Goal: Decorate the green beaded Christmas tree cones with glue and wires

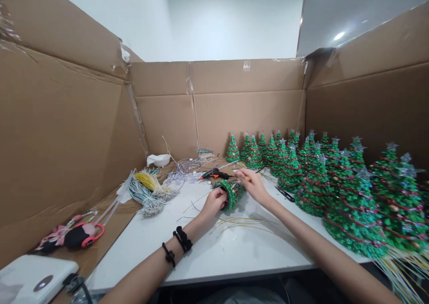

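A small green tinsel Christmas tree [234, 193] with red garland lies tipped on its side above the white board, its hollow base turned to the left. My left hand [214, 202] grips the tree at that base, some fingers reaching inside the rim. At the pointed end, my right hand [255, 187] is closed around a small tool with a yellowish, wood-like handle [247, 178]; its working end is hidden. Just behind the tree rests a black and orange glue gun [214, 174]. Thin yellowish wires [241, 221] lie loose below the tree.
Rows of finished-looking tinsel trees [317, 179] crowd the right side. Bundled white, green and yellow wires [147, 192] lie left, near a white bowl [158, 160]. Black snips [285, 194] sit right of my hand. Cardboard walls [248, 111] enclose the white board [201, 259].
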### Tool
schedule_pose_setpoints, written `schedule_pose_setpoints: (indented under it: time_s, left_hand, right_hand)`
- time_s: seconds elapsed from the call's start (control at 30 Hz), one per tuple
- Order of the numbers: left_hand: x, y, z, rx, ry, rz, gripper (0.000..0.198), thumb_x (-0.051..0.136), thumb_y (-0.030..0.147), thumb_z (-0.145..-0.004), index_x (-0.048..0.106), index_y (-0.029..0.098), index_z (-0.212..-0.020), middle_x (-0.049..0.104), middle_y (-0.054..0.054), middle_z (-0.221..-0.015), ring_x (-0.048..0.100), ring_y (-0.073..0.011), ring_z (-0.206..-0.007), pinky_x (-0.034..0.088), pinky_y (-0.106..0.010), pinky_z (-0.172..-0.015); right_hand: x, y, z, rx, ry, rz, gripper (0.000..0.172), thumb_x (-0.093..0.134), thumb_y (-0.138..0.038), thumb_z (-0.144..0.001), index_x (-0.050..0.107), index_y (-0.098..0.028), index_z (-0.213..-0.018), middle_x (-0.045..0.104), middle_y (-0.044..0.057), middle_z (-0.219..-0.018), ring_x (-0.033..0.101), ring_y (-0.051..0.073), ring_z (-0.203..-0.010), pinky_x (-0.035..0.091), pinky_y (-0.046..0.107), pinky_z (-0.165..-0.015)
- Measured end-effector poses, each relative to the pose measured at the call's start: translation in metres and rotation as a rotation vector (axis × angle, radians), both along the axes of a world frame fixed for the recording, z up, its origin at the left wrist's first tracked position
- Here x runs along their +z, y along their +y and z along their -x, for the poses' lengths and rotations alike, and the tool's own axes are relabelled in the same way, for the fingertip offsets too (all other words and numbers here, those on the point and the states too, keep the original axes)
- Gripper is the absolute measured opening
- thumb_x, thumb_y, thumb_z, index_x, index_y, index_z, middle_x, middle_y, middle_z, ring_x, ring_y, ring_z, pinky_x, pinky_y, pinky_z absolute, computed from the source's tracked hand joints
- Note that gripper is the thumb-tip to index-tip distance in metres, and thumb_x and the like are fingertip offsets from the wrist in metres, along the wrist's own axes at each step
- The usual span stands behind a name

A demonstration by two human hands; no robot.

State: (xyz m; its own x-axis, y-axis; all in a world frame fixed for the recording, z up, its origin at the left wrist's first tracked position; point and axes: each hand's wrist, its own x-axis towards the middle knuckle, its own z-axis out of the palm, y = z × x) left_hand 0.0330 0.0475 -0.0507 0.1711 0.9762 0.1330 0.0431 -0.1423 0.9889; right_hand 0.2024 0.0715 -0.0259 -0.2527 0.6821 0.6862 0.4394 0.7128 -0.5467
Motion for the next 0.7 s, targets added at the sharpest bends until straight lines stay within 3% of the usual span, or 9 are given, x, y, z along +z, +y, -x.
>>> schedule_pose_setpoints:
  time_s: [0.1,0.23,0.33,0.47,0.57,0.7]
  left_hand:
    - [0.004,-0.006,0.001,-0.028,-0.061,0.056,0.017,0.06,0.031,-0.064,0.052,0.016,-0.065,0.045,0.006,-0.053,0.031,-0.004,-0.041,0.019,-0.02,-0.043]
    - [0.007,-0.013,0.001,-0.05,-0.131,0.09,0.024,0.06,0.037,-0.066,0.053,0.016,-0.074,0.043,0.006,-0.058,0.027,-0.0032,-0.042,0.013,-0.02,-0.044]
    - [0.008,-0.016,0.001,-0.032,-0.11,0.103,0.026,0.061,0.039,-0.066,0.052,0.016,-0.072,0.043,0.006,-0.059,0.027,-0.0039,-0.044,0.013,-0.021,-0.044]
    - [0.008,-0.017,-0.001,0.004,-0.08,0.09,0.027,0.061,0.041,-0.065,0.05,0.016,-0.067,0.038,0.006,-0.055,0.029,-0.0059,-0.048,0.015,-0.021,-0.046]
    - [0.01,-0.018,-0.002,0.002,-0.091,0.089,0.029,0.062,0.043,-0.064,0.052,0.016,-0.066,0.036,0.007,-0.053,0.028,-0.0068,-0.049,0.016,-0.022,-0.048]
    - [0.013,-0.018,-0.004,-0.018,-0.13,0.099,0.029,0.063,0.044,-0.063,0.054,0.017,-0.065,0.034,0.007,-0.05,0.028,-0.0078,-0.051,0.017,-0.023,-0.05]
  right_hand:
    - [0.013,0.034,0.004,-0.135,-0.277,0.124,0.03,0.035,-0.034,-0.092,0.06,-0.018,-0.087,0.063,0.003,-0.082,0.055,0.016,-0.075,0.039,0.023,-0.066]
    - [0.019,0.086,0.028,-0.102,-0.47,0.267,0.017,0.061,-0.033,-0.076,0.066,-0.017,-0.073,0.063,0.002,-0.065,0.056,0.016,-0.062,0.039,0.022,-0.058]
    - [0.014,0.11,0.047,-0.045,-0.572,0.35,0.023,0.073,-0.04,-0.064,0.068,-0.018,-0.069,0.064,0.0,-0.061,0.056,0.015,-0.057,0.04,0.021,-0.055]
    - [0.006,0.12,0.059,-0.078,-0.645,0.391,0.037,0.075,-0.046,-0.06,0.069,-0.016,-0.081,0.068,0.005,-0.074,0.06,0.019,-0.065,0.043,0.023,-0.058]
    - [0.002,0.121,0.058,-0.145,-0.672,0.379,0.044,0.07,-0.049,-0.066,0.067,-0.014,-0.093,0.069,0.009,-0.087,0.061,0.022,-0.075,0.044,0.026,-0.063]
    - [0.0,0.12,0.055,-0.157,-0.706,0.375,0.045,0.062,-0.054,-0.073,0.066,-0.017,-0.099,0.068,0.006,-0.088,0.061,0.021,-0.079,0.045,0.024,-0.066]
